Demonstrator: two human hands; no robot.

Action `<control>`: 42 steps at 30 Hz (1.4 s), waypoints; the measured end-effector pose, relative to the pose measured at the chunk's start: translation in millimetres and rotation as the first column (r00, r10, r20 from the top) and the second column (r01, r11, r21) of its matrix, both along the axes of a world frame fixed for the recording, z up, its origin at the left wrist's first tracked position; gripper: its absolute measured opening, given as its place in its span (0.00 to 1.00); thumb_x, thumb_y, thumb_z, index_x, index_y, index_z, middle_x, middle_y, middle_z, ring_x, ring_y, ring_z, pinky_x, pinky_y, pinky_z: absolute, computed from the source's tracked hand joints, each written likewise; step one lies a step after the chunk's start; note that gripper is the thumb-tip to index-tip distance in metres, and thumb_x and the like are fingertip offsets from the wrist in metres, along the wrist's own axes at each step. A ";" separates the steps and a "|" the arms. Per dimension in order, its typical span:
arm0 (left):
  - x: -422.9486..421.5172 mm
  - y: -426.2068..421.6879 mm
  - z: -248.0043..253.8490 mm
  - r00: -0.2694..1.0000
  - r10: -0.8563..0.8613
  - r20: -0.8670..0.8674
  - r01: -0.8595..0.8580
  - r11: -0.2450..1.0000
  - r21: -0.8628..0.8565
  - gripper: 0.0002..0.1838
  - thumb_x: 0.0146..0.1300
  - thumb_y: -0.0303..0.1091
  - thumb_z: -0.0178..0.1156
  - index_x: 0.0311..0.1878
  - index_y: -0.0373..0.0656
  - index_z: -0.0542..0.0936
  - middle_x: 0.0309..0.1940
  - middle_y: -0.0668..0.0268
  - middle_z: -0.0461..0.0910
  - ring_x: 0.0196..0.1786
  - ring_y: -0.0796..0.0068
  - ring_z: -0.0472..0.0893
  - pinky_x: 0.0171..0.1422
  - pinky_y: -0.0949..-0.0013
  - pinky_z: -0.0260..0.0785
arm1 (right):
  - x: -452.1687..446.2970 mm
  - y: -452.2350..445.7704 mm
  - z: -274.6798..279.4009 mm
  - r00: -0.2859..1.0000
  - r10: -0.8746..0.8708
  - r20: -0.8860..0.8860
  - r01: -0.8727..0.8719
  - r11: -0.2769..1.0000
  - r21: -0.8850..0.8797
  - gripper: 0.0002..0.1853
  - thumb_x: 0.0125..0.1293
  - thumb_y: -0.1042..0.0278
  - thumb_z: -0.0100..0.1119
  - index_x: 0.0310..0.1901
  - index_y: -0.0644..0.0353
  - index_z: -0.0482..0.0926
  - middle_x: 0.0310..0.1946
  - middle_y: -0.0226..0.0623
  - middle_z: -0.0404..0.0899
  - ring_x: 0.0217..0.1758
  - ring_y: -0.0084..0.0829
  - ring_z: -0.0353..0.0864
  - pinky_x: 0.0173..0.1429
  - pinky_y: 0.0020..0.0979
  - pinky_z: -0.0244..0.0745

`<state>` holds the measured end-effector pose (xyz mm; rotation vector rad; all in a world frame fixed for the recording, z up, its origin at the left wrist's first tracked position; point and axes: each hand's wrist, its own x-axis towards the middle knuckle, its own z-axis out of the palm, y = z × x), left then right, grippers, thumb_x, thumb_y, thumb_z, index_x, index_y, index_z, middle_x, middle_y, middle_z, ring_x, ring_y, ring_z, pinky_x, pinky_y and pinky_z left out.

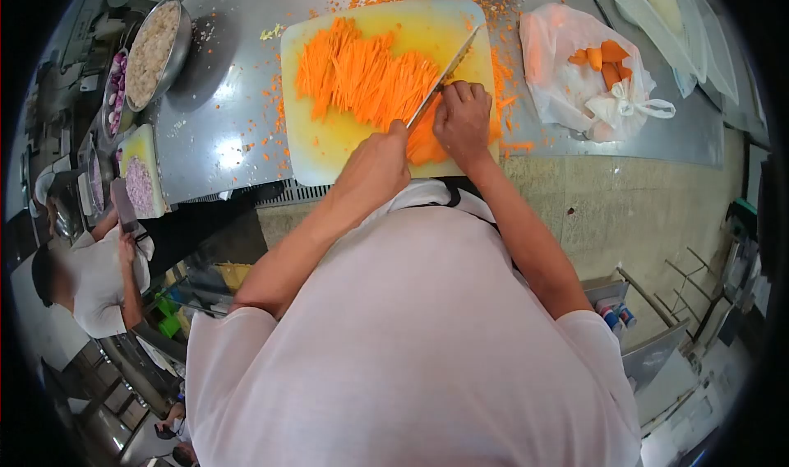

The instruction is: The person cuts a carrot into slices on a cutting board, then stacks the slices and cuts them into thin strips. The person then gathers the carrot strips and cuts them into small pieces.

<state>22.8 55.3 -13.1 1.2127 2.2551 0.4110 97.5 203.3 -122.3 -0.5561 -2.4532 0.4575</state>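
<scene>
My left hand [380, 161] is wrapped round the handle of a kitchen knife [451, 66], its blade slanting up to the right. My right hand [465, 120] has its fingers curled and pressed down on sliced carrot [426, 145] beside the blade. A long heap of carrot shreds [368, 71] lies to the left of the knife. All of this rests on a yellow-stained white cutting board [323, 156]. The lower carrot slices are partly hidden by my right hand.
A knotted plastic bag [552, 80] stands at right, with orange pieces [609, 61] on it. Carrot scraps litter the metal table [226, 109]. At left are a steel bowl [177, 52] of pale chopped food and a co-worker [107, 282] cutting at another board [146, 150].
</scene>
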 end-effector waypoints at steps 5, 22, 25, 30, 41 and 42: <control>-2.9 11.2 -46.0 0.999 0.034 -0.018 -0.031 0.989 0.147 0.06 0.57 0.20 0.52 0.34 0.28 0.66 0.21 0.38 0.75 0.28 0.38 0.78 0.33 0.44 0.70 | -1.7 2.0 0.3 1.000 -0.006 0.013 0.006 0.999 -0.036 0.07 0.51 0.72 0.58 0.34 0.59 0.75 0.35 0.38 0.73 0.43 0.42 0.70 0.47 0.43 0.64; 2.4 14.9 -22.9 1.000 -0.020 -0.003 0.020 0.998 0.065 0.08 0.52 0.19 0.51 0.35 0.27 0.68 0.21 0.37 0.76 0.30 0.37 0.79 0.37 0.43 0.71 | 9.5 5.0 3.5 0.999 -0.043 0.008 0.043 0.998 0.040 0.08 0.53 0.72 0.58 0.36 0.59 0.75 0.36 0.37 0.73 0.44 0.41 0.71 0.48 0.42 0.64; 3.5 5.0 5.5 1.000 -0.018 -0.021 0.020 0.997 0.079 0.07 0.53 0.19 0.52 0.35 0.28 0.67 0.19 0.38 0.74 0.27 0.37 0.78 0.34 0.43 0.70 | 6.1 3.2 3.1 0.999 -0.040 -0.037 0.041 0.998 0.043 0.07 0.53 0.72 0.58 0.35 0.59 0.75 0.35 0.37 0.73 0.44 0.41 0.71 0.48 0.41 0.65; 4.2 3.1 -39.2 0.999 -0.014 -0.049 0.019 0.996 0.092 0.06 0.55 0.20 0.52 0.34 0.29 0.66 0.17 0.39 0.73 0.25 0.37 0.76 0.32 0.43 0.68 | 9.2 1.0 0.8 0.997 -0.055 -0.047 0.056 0.998 0.019 0.07 0.53 0.72 0.58 0.35 0.60 0.75 0.36 0.37 0.74 0.44 0.41 0.72 0.48 0.41 0.65; 0.3 5.8 -26.6 0.998 -0.032 -0.053 0.040 0.986 0.163 0.06 0.57 0.21 0.52 0.36 0.29 0.66 0.18 0.38 0.73 0.25 0.36 0.76 0.32 0.43 0.68 | 11.0 -0.7 4.7 0.999 -0.038 -0.029 0.039 0.999 0.019 0.07 0.53 0.73 0.58 0.35 0.60 0.75 0.37 0.37 0.74 0.46 0.41 0.72 0.49 0.42 0.65; -1.9 7.3 -15.5 0.997 -0.032 -0.065 0.042 0.985 0.170 0.06 0.57 0.21 0.52 0.36 0.29 0.66 0.18 0.38 0.73 0.25 0.36 0.76 0.32 0.43 0.68 | 6.0 2.4 3.9 0.998 -0.038 -0.041 0.039 0.999 0.026 0.07 0.53 0.73 0.58 0.35 0.60 0.75 0.37 0.37 0.74 0.46 0.41 0.72 0.49 0.42 0.65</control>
